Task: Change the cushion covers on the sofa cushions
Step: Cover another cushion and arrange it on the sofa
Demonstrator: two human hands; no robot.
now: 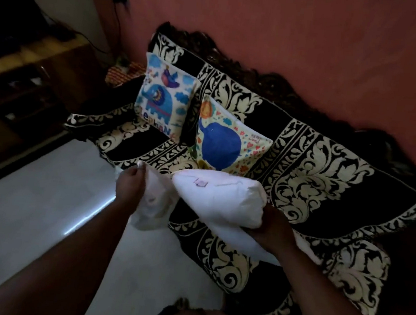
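Left hand pinching white cushion cover at centre, right hand gripping bare white cushion insert, two elephant-print cushions on black-and-cream sofa above

Two printed cushions propped on sofa against backrest; bare insert in front, cover to its left.

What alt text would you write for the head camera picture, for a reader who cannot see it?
A person's left hand pinches a white cover while the right hand grips a bare white cushion over a black and cream patterned sofa. Two cushions with blue elephant prints, one left of the other, lean against the sofa back below a red wall.
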